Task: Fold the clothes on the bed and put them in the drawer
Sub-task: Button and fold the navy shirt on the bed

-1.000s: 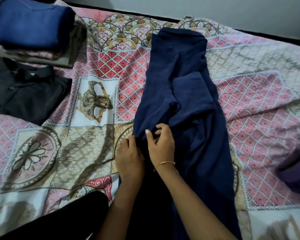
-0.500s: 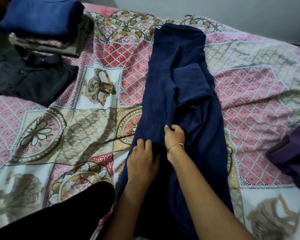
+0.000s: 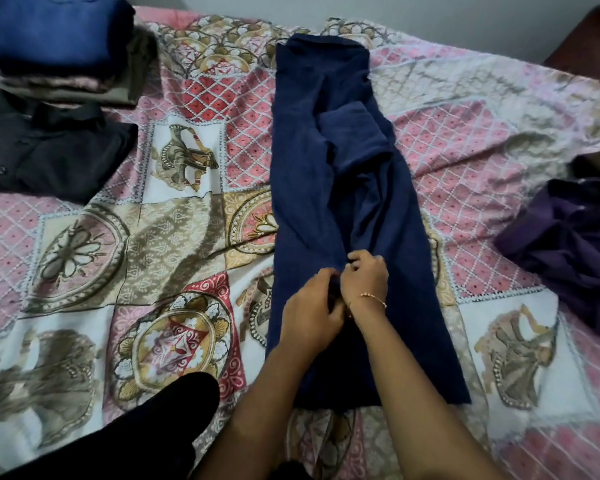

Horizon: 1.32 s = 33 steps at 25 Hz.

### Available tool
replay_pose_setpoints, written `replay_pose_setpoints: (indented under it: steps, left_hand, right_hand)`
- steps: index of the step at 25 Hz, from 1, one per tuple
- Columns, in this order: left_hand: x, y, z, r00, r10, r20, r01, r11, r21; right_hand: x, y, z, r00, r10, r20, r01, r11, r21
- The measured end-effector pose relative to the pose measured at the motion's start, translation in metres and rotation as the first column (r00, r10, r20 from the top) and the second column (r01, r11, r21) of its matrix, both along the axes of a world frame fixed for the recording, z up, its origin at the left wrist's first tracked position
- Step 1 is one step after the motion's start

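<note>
A long navy blue garment (image 3: 309, 161) lies lengthwise down the middle of the patterned bedspread (image 3: 174, 237), its sides folded inward and a sleeve turned over the upper part. My left hand (image 3: 310, 310) and my right hand (image 3: 364, 277) meet at its centre fold, below the middle. Both have curled fingers pinching the navy cloth. A gold bangle sits on my right wrist.
A stack of folded clothes (image 3: 56, 46) topped by a blue piece sits at the far left. A folded black shirt (image 3: 49, 150) lies in front of it. A crumpled purple garment (image 3: 568, 244) lies at the right edge. My black-clad knee (image 3: 136, 434) rests at the near left.
Both hands have slid toward me along the garment's centre fold and come closer together. The view has tilted so that the garment's near hem shows.
</note>
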<state>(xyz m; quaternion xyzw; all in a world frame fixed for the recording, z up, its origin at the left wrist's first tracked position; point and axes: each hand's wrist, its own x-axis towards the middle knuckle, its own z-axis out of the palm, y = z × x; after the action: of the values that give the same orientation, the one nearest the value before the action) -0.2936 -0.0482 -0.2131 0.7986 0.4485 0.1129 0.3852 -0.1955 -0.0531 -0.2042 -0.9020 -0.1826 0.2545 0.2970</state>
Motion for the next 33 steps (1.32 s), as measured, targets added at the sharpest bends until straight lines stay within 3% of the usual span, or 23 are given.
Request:
replay_pose_setpoints:
  steps: [3,6,9,12,14,16,17,21,22,24,25,26,27,28,29,30,31,33]
  left_hand:
    - [-0.032,-0.024,-0.014,0.989,-0.005,-0.149,0.042,0.968,0.246]
    - [-0.055,-0.039,-0.025,0.969,0.109,-0.221,-0.024,0.934,0.356]
    - [-0.063,-0.043,-0.016,0.965,0.236,-0.117,-0.214,0.962,0.171]
    - [-0.064,-0.045,-0.004,0.954,0.297,-0.031,-0.299,0.951,-0.080]
    - [-0.065,-0.050,-0.003,0.966,0.256,-0.011,-0.255,0.951,-0.174]
    - [-0.067,-0.055,-0.007,0.978,0.207,-0.033,-0.209,0.956,-0.208]
    - [-0.068,-0.058,-0.009,0.979,0.193,-0.058,-0.201,0.958,-0.206]
    - [-0.069,-0.063,-0.009,0.982,0.183,-0.054,-0.191,0.956,-0.225]
    - [-0.069,-0.062,-0.008,0.980,0.193,-0.040,-0.197,0.950,-0.242]
    - [-0.070,-0.061,-0.007,0.980,0.197,-0.026,-0.197,0.939,-0.282]
    - [-0.071,-0.061,-0.007,0.980,0.198,-0.020,-0.195,0.932,-0.306]
    - [-0.072,-0.062,-0.007,0.980,0.198,-0.016,-0.192,0.926,-0.325]
    - [-0.073,-0.064,-0.007,0.981,0.191,-0.026,-0.189,0.927,-0.326]
    - [-0.074,-0.064,-0.007,0.983,0.177,-0.057,-0.186,0.934,-0.306]
    - [-0.074,-0.066,-0.007,0.982,0.163,-0.098,-0.185,0.942,-0.279]
    - [-0.073,-0.067,-0.006,0.978,0.169,-0.123,-0.196,0.946,-0.260]
    - [-0.071,-0.069,-0.004,0.973,0.199,-0.115,-0.223,0.940,-0.259]
    - [-0.069,-0.072,0.000,0.957,0.288,-0.039,-0.286,0.910,-0.300]
  right_hand:
    - [-0.019,-0.031,-0.007,0.955,0.220,0.200,-0.183,0.965,-0.188]
    - [-0.036,-0.049,-0.011,0.953,0.243,0.182,-0.185,0.939,-0.289]
    - [-0.038,-0.057,-0.010,0.990,0.115,0.078,-0.106,0.988,-0.108]
    - [-0.038,-0.069,0.002,0.972,0.014,-0.234,0.032,0.981,0.190]
    - [-0.042,-0.079,0.010,0.814,0.038,-0.580,0.225,0.900,0.374]
    - [-0.046,-0.087,0.009,0.599,0.047,-0.799,0.441,0.814,0.378]
    - [-0.045,-0.089,0.005,0.544,-0.012,-0.839,0.517,0.792,0.324]
    - [-0.034,-0.098,-0.006,0.505,-0.417,-0.756,0.702,0.708,0.078]
    - [-0.029,-0.101,-0.004,0.473,-0.427,-0.771,0.708,0.705,0.044]
    - [-0.025,-0.107,0.001,0.304,-0.327,-0.895,0.729,0.684,-0.003]
    - [-0.024,-0.110,0.006,0.302,-0.315,-0.900,0.703,0.711,-0.012]
    - [-0.023,-0.113,0.006,0.393,-0.346,-0.852,0.663,0.749,0.001]
    - [-0.023,-0.118,0.001,0.644,-0.411,-0.645,0.541,0.841,0.005]
    - [-0.025,-0.123,-0.006,0.890,-0.388,-0.238,0.384,0.921,-0.064]
    - [-0.028,-0.130,-0.013,0.965,-0.238,0.111,0.253,0.957,-0.145]
    - [-0.029,-0.134,-0.018,0.941,-0.122,0.314,0.184,0.967,-0.176]
    - [-0.030,-0.135,-0.020,0.918,-0.099,0.384,0.165,0.976,-0.142]
    - [-0.030,-0.138,-0.018,0.942,-0.132,0.308,0.171,0.980,-0.105]
